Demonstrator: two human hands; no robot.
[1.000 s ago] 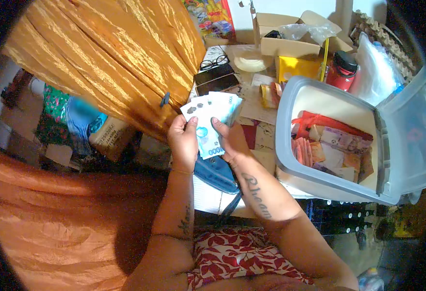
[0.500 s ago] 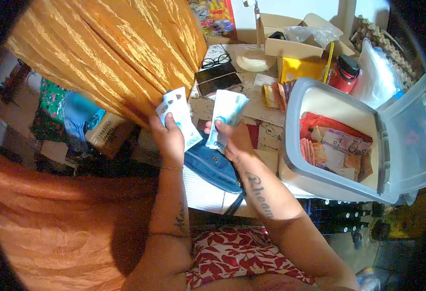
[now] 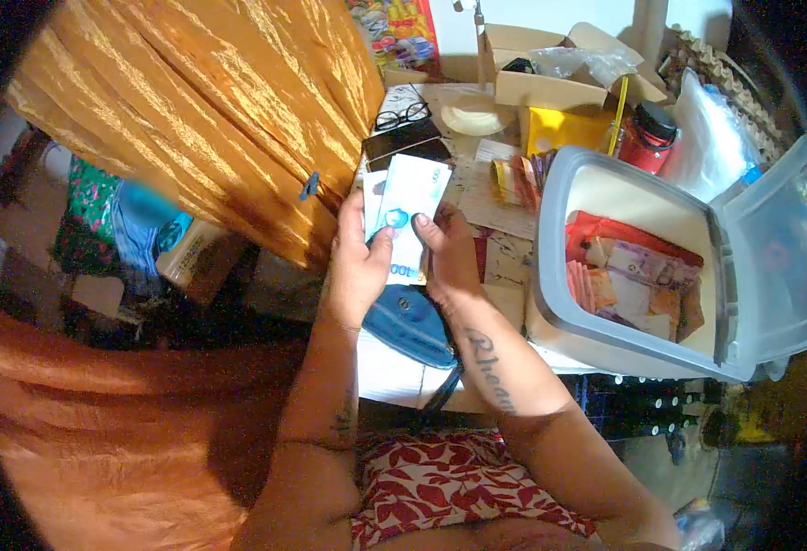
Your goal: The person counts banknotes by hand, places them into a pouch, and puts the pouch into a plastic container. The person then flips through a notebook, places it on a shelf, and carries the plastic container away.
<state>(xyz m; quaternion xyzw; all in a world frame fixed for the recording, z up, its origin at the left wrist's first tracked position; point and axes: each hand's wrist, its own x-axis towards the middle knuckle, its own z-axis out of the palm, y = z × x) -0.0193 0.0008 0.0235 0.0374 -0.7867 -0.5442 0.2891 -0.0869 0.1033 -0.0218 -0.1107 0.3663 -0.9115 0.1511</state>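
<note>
A stack of blue-and-white banknotes [image 3: 410, 188] is held between both hands above the table. My left hand [image 3: 364, 255] grips its left side, thumb laid on the face of the notes. On the right edge, my right hand [image 3: 451, 253] is closed with its thumb pressed on the top note. Part of another note shows behind the left side of the stack. Just below the hands lies a dark blue pouch [image 3: 411, 331] with a strap, on white paper. The fingers behind the notes are hidden.
An open plastic bin [image 3: 559, 266] with banknotes inside stands at the right, its lid [image 3: 780, 248] swung outward. Behind are folded notes [image 3: 516, 179], a yellow envelope [image 3: 555, 131], a red container [image 3: 647, 142], a cardboard box [image 3: 550, 89], glasses [image 3: 403, 115] and phones. A golden curtain [image 3: 210, 110] hangs left.
The two separate bundles of banknotes, one in each hand, have come together into one stack. My left hand has moved right to meet my right hand.
</note>
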